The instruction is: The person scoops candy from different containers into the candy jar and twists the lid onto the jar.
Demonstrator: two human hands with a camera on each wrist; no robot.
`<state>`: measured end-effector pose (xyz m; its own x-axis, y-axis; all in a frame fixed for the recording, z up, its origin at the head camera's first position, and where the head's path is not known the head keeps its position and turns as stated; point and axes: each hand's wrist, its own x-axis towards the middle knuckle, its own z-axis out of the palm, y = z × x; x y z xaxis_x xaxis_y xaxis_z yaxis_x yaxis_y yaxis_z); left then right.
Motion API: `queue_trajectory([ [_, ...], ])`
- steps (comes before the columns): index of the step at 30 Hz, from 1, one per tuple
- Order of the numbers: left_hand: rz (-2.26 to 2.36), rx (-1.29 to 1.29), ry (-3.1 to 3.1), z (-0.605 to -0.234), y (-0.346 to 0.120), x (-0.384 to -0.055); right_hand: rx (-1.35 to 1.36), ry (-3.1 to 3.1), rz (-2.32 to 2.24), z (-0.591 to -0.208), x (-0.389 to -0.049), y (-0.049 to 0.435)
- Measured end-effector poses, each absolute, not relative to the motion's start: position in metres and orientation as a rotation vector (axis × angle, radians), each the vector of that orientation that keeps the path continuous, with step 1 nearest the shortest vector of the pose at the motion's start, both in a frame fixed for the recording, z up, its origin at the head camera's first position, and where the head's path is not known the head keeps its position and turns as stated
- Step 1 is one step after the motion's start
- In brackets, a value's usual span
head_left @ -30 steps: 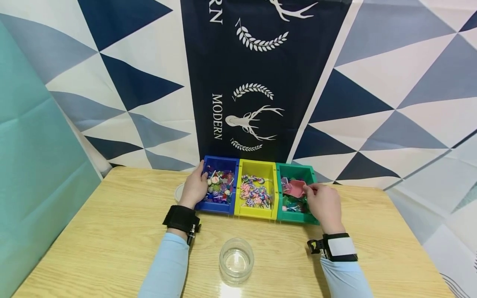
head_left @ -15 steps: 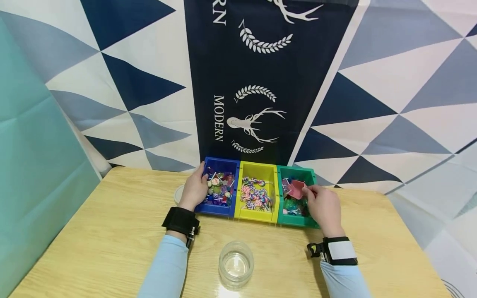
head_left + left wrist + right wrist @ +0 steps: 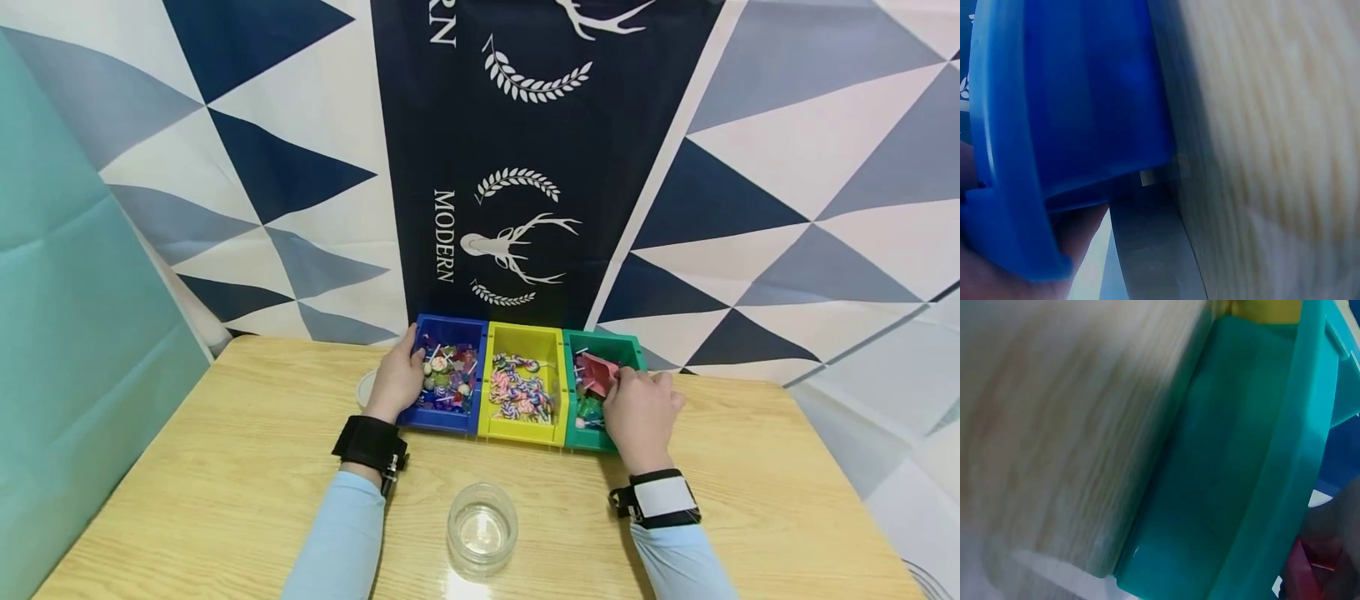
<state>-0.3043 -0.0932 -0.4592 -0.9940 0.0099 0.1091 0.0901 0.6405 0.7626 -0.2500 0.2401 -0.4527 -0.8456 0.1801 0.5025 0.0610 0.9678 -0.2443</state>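
In the head view my left hand (image 3: 395, 377) grips the left side of the blue bin (image 3: 438, 419), thumb at its rim. The left wrist view shows the blue bin's outer wall (image 3: 1097, 94) close up, with fingers beneath its lip. My right hand (image 3: 641, 417) holds a small pink scoop (image 3: 600, 373), tilted down among wrapped candies in the green bin (image 3: 592, 441). The fingers cover the scoop's handle. In the right wrist view part of the pink scoop (image 3: 1302, 575) shows beyond the green bin's wall (image 3: 1210, 462).
A yellow bin (image 3: 521, 430) of swirl lollipops joins the other two. A clear glass jar (image 3: 482, 529) stands on the wooden table (image 3: 225, 483) in front. A pale round disc (image 3: 365, 388) lies partly behind my left hand. Patterned cloth (image 3: 480, 125) hangs behind the bins.
My right hand has shifted left and turned over the green bin, tilting the scoop further into the candies. The left hand has stayed on the blue bin. The head view has shifted slightly.
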Motion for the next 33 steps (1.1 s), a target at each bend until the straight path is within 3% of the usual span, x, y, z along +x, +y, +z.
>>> queue_trajectory([
  [33,-1.372,-0.065,-2.754,-0.459,-0.093,-0.306,-0.139,-2.912,0.613,-0.414,-0.235,0.279],
])
